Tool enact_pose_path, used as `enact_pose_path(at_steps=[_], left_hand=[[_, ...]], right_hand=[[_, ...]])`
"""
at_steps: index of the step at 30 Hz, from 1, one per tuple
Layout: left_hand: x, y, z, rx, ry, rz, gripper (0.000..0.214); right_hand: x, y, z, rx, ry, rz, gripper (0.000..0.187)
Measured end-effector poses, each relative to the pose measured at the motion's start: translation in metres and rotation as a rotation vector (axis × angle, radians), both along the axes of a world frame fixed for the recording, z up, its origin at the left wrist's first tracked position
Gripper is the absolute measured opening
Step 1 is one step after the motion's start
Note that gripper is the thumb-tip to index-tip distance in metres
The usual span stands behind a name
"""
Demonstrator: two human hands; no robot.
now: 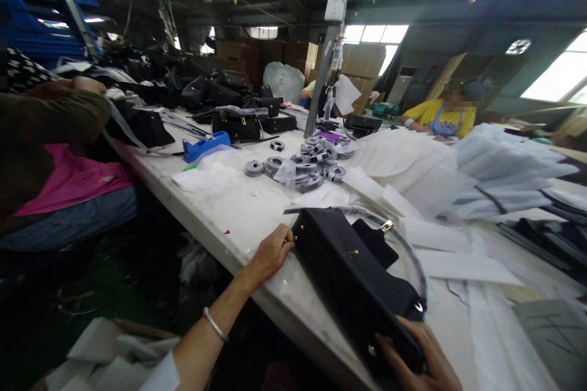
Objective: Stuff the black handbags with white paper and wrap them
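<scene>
A black handbag [346,275] lies at an angle over the front edge of the white table, its flap folded back and a gold turn-lock showing on its front. A strap in clear wrapping arches behind it, with a gold buckle [387,226]. My left hand [274,250] is closed at the bag's far left end, fingertips curled beside small gold studs. At the near right end, my right hand [420,351] grips the bag's corner, thumb on the front near another gold stud. What lies under the left fingertips is hidden.
Coiled grey straps [312,165] lie beyond the bag, beside a blue tape dispenser [206,146]. White foam sheets [413,165] spread at right. More black bags [236,126] are heaped at the back. A metal post [323,79] rises mid-table. Co-workers sit left and far right.
</scene>
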State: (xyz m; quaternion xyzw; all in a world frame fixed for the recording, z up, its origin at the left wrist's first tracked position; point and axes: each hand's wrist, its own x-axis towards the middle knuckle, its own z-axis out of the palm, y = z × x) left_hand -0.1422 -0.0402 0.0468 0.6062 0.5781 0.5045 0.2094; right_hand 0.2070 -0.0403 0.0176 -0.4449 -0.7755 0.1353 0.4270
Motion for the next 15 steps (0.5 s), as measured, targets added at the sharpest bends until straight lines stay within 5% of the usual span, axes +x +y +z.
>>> enact_pose_path(at_steps=[6,12,15], left_hand=[[0.053,-0.039,-0.005,-0.071,-0.167,0.022,0.007],[0.094,-0.060,0.008,-0.124,-0.206,-0.058,0.009],[0.100,-0.061,0.012,-0.154,-0.220,-0.012,0.008]], right_hand=[[-0.049,-0.010,0.023,-0.153,0.081,-0.085,0.031],[-0.064,-0.009,0.044,-0.300,0.080,0.253,0.044],[-0.057,-0.010,0.043,-0.331,0.092,0.302,0.045]])
